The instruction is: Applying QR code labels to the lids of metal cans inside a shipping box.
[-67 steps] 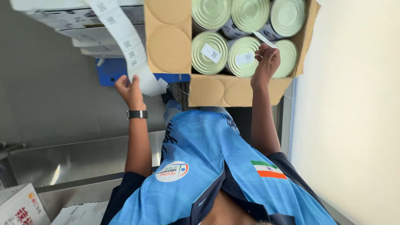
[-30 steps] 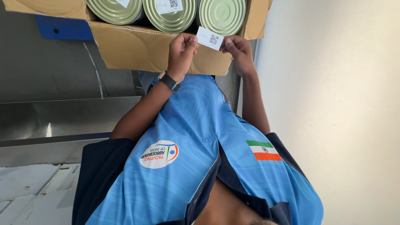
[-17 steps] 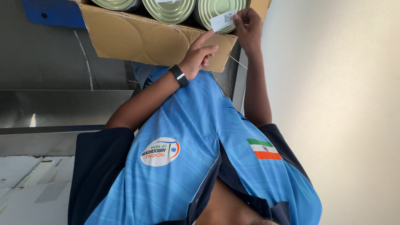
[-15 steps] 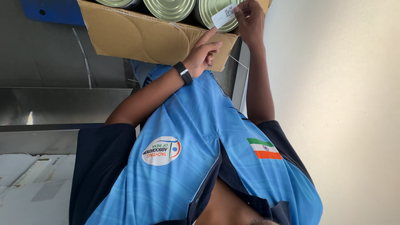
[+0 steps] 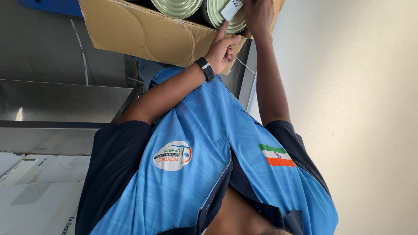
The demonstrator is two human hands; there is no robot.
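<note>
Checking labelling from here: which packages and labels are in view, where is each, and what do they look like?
Cardboard box: top, brown, open, holding cans.
Cans: inside the box, round, pale gold lids.
White label: small rectangle with dark code print, on the right-hand can, under the right hand; left hand on the box edge.
White cartons: bottom left, flat, printed.

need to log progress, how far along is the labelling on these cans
Done: cannot tell, as most of the cardboard box is out of frame. In hand: the right hand holds a white label against a can lid, with the left hand at the box edge. Left: the neighbouring can shows no label.
</note>
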